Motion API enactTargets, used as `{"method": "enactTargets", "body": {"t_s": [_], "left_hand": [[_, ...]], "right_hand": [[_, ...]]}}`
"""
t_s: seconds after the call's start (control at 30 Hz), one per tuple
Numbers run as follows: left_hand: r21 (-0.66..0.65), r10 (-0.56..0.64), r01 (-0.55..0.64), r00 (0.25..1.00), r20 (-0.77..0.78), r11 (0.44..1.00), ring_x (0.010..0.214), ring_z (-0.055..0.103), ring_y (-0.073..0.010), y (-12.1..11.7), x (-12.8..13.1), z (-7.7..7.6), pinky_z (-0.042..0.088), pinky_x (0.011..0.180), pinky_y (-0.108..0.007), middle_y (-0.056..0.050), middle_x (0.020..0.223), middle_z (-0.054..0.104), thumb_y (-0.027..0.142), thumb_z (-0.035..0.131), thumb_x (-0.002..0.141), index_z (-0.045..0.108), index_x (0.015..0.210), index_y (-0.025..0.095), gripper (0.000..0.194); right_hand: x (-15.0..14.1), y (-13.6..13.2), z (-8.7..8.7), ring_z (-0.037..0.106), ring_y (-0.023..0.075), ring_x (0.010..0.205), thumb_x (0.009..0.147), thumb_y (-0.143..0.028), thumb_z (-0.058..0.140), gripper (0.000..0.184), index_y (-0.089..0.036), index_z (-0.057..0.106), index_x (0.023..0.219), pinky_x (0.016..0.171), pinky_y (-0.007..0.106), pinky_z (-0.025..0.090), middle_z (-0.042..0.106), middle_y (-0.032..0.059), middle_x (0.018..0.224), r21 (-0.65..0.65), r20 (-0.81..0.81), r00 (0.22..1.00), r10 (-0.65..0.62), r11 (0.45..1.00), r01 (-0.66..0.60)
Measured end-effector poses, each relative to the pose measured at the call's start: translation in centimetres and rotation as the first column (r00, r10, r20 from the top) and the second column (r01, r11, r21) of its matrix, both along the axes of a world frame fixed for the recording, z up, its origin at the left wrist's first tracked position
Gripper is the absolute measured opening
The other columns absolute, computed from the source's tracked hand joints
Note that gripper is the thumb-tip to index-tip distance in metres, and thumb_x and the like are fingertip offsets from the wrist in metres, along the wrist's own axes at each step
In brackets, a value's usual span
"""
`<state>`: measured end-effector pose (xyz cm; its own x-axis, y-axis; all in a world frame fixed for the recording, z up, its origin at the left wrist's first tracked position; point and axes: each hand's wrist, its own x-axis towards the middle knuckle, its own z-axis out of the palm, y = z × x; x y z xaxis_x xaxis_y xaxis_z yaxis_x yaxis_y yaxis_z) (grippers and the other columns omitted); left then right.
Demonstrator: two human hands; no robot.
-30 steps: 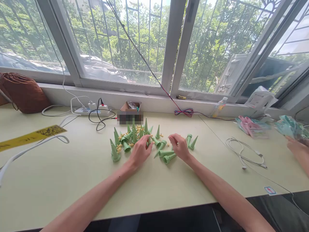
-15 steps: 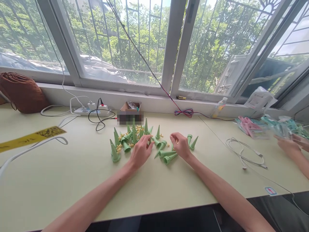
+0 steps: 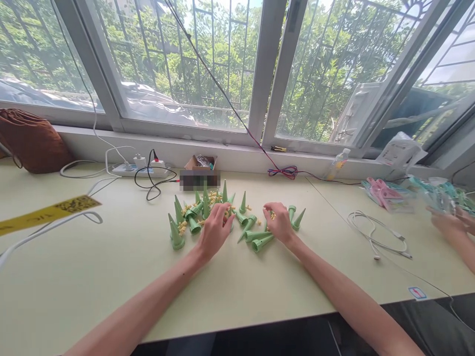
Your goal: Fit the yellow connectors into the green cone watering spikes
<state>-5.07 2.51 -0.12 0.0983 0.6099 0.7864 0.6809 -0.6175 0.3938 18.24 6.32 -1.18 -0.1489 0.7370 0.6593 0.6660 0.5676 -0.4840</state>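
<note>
Though near cones (image 3: 264, 241), right grip (image 3: 280, 224) unclear.

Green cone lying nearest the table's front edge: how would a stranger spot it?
On the table under the window, find the person's right hand. Just left of it, two green cones lie side by side, open ends facing left. It's the front cone, nearer the table's front edge than its neighbour.

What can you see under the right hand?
Small yellow pieces show in the curl of the right hand; anything farther beneath is covered, so whether it grips them cannot be told.
</note>
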Motion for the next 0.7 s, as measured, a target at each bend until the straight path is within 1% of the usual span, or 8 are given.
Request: {"method": "enactTargets", "body": {"t_s": [0.1, 0.17, 0.2, 0.27, 0.33, 0.43, 0.53, 0.7], "left_hand": [[0.093, -0.012, 0.011, 1.0, 0.004, 0.996, 0.055, 0.054, -0.0045, -0.5, 0.1, 0.6, 0.049, 0.052, -0.02, -0.004, 0.104, 0.056, 0.022, 0.056, 0.093, 0.052, 0.11, 0.021, 0.018], [0.154, -0.031, 0.03, 1.0, 0.001, 0.988, 0.054, 0.053, -0.0035, -0.9, 0.3, 0.9, 0.049, 0.052, -0.019, -0.004, 0.103, 0.056, 0.02, 0.057, 0.092, 0.052, 0.108, 0.021, 0.017], [0.173, -0.053, 0.054, 0.999, -0.01, 0.983, 0.054, 0.052, -0.0032, -1.2, 0.5, 1.0, 0.048, 0.051, -0.018, -0.004, 0.101, 0.056, 0.019, 0.057, 0.092, 0.052, 0.108, 0.021, 0.017], [0.16, -0.106, 0.111, 0.994, -0.039, 0.981, 0.053, 0.051, -0.0036, -1.6, 0.8, 0.9, 0.046, 0.05, -0.018, -0.003, 0.098, 0.058, 0.017, 0.055, 0.093, 0.052, 0.107, 0.021, 0.015], [0.112, -0.16, 0.167, 0.985, -0.065, 0.98, 0.051, 0.049, -0.0036, -1.9, 1.2, 0.6, 0.044, 0.049, -0.017, -0.001, 0.093, 0.059, 0.017, 0.053, 0.094, 0.052, 0.105, 0.021, 0.012], [-0.034, -0.237, 0.235, 0.963, -0.131, 0.971, 0.05, 0.047, -0.0042, -1.9, 1.5, 0.0, 0.043, 0.05, -0.019, -0.001, 0.089, 0.059, 0.019, 0.048, 0.096, 0.053, 0.102, 0.02, 0.008], [-0.161, -0.266, 0.239, 0.949, -0.171, 0.958, 0.051, 0.048, -0.0058, -1.7, 1.6, -0.4, 0.045, 0.055, -0.021, -0.001, 0.088, 0.058, 0.022, 0.045, 0.097, 0.054, 0.1, 0.02, 0.009], [-0.259, -0.282, 0.23, 0.942, -0.182, 0.938, 0.054, 0.049, -0.0079, -1.7, 1.6, -0.4, 0.044, 0.057, -0.023, 0.0, 0.087, 0.057, 0.021, 0.045, 0.096, 0.056, 0.097, 0.02, 0.011]], "right_hand": [[0.0, 0.0, 0.0, 0.06, 0.0237, 0.088, 0.092, -0.023, 0.053, 0.012, -0.02, 0.064, 0.094, 0.087, 0.041, 0.041, 0.07, 0.0062, 0.088, -0.021, 0.013, 1.0, 0.019, 1.0, -0.019], [0.0, -0.1, 0.0, 0.061, 0.0241, 0.093, 0.093, -0.024, 0.054, 0.012, -0.02, 0.064, 0.097, 0.089, 0.041, 0.04, 0.071, 0.0064, 0.093, -0.039, 0.031, 0.998, 0.059, 0.998, -0.058], [-0.1, -0.2, 0.0, 0.061, 0.0244, 0.095, 0.093, -0.024, 0.055, 0.012, -0.021, 0.065, 0.099, 0.091, 0.042, 0.039, 0.072, 0.0063, 0.097, -0.047, 0.044, 0.996, 0.083, 0.996, -0.081], [-0.2, -0.3, -0.1, 0.061, 0.0247, 0.1, 0.094, -0.025, 0.057, 0.013, -0.022, 0.065, 0.103, 0.095, 0.043, 0.037, 0.072, 0.0061, 0.103, -0.065, 0.074, 0.989, 0.131, 0.99, -0.126], [-0.3, -0.4, -0.2, 0.06, 0.025, 0.104, 0.094, -0.026, 0.058, 0.016, -0.023, 0.065, 0.108, 0.096, 0.044, 0.036, 0.072, 0.006, 0.107, -0.08, 0.102, 0.981, 0.167, 0.984, -0.159], [-0.5, -0.6, -0.2, 0.06, 0.0243, 0.106, 0.094, -0.025, 0.059, 0.019, -0.024, 0.065, 0.112, 0.096, 0.043, 0.036, 0.072, 0.0059, 0.109, -0.092, 0.133, 0.97, 0.203, 0.977, -0.192], [-0.5, -0.6, -0.1, 0.06, 0.0233, 0.106, 0.093, -0.023, 0.06, 0.021, -0.025, 0.065, 0.114, 0.096, 0.042, 0.036, 0.071, 0.0056, 0.11, -0.103, 0.157, 0.959, 0.236, 0.97, -0.222], [-0.6, -0.7, 0.1, 0.061, 0.024, 0.103, 0.091, -0.016, 0.062, 0.022, -0.024, 0.066, 0.111, 0.094, 0.043, 0.035, 0.072, 0.0057, 0.105, -0.125, 0.185, 0.951, 0.246, 0.966, -0.226]]}}
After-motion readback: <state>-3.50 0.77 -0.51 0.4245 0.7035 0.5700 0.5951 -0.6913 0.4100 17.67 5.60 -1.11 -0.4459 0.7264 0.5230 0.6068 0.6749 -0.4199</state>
